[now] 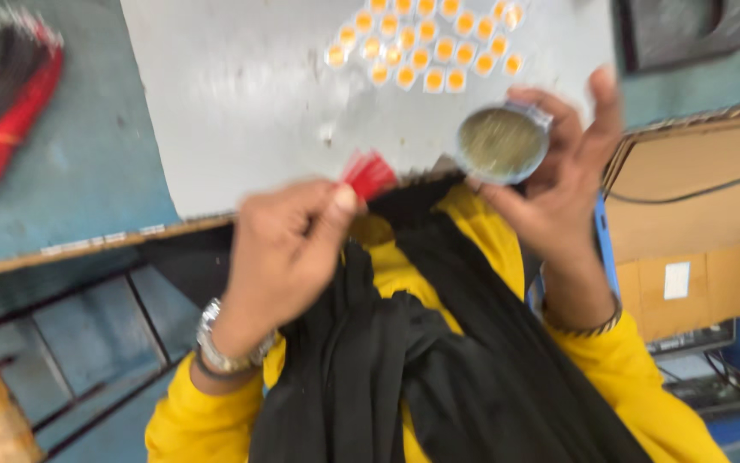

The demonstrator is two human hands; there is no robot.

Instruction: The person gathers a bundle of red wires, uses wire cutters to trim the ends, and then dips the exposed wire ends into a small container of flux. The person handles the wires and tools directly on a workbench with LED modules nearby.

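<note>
We see both hands raised above the near edge of the bench [241,120], a pale grey sheet surface with scuffs and small marks. The left hand [288,249] has its grip closed, thumb pressed against the forefinger, pinching a small bundle of red wires [370,174] whose ends fan out just past the fingertips; the bundle sits at the bench edge, near the centre of the view. A metal wristwatch [220,339] circles the left wrist. The right hand [559,171] has its grip closed around a small round tin [503,143], held at its rim between thumb and fingers, with the open face turned toward the camera and a dull yellowish-green content visible inside; the frame is blurred, so we cannot identify that content. The tin is held in the air to the right of the red wires, close to them but apart. On the far part of the bench lies a cluster of small orange-and-white parts [426,43], arranged in rows, well apart from both hands. At the far left, on a blue-green surface, lies a larger bundle of red and black wires [6,111] tied with a yellow band. To the right stands an open cardboard box [687,189]. Yellow sleeves [636,377] and a black cloth [439,360] fill the lower frame.
</note>
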